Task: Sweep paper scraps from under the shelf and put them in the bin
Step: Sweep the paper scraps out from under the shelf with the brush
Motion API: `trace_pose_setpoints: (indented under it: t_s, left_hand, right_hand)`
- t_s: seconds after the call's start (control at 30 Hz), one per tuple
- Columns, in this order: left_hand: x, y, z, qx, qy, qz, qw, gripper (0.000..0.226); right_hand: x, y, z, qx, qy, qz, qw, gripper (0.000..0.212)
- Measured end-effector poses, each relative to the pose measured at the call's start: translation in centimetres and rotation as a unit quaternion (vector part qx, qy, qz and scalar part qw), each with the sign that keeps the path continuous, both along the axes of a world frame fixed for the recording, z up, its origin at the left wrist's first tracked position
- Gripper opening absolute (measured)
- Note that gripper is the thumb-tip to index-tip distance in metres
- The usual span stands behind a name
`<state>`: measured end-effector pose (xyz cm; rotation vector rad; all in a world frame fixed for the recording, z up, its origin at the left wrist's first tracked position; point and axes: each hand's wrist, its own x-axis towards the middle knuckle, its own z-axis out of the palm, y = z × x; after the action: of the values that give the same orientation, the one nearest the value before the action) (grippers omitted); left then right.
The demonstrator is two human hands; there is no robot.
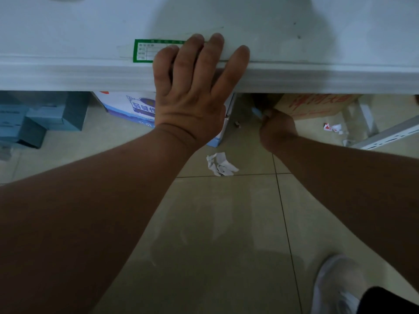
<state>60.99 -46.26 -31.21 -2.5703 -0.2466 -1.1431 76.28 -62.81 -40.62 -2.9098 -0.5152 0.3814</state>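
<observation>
My left hand [192, 87] lies flat and spread on the front edge of the white shelf [317, 73], holding nothing. My right hand [277, 130] reaches low under the shelf with its fingers closed around a thin light-blue handle [257, 112]; the rest of that tool is hidden in the dark gap. A crumpled white paper scrap [221, 164] lies on the tiled floor between my forearms. More scraps, white and red [335, 128], lie on the floor to the right. No bin is in view.
Under the shelf stand a blue-and-white carton [127, 105], a brown carton with red print [317, 105] and grey-blue boxes [45, 116] at the left. A white slotted metal rail [390, 134] lies at the right. My white shoe [337, 284] is at the bottom right.
</observation>
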Motion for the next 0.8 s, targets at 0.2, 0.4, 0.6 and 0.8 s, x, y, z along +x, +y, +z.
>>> trace_pose_setpoints:
  t_s: [0.2,0.4,0.6,0.8]
  left_hand:
    - [0.2,0.1,0.0,0.009,0.002,0.003,1.000,0.055]
    - [0.3,0.1,-0.1,0.013,0.003,0.009,1.000,0.055]
    - [0.3,0.2,-0.1,0.010,0.005,0.013,1.000,0.056]
    - [0.2,0.0,-0.1,0.009,0.009,0.016,1.000,0.058]
  right_hand:
    - [-0.4,-1.1,-2.3,0.007,0.066,0.063,0.996,0.040]
    - [-5.4,-2.7,-4.2,0.060,0.059,0.123,0.989,0.039]
    - [-11.0,-3.7,-4.7,0.082,0.037,0.224,0.971,0.039]
    - [-8.1,-2.6,-3.2,0.134,-0.036,0.085,0.987,0.037]
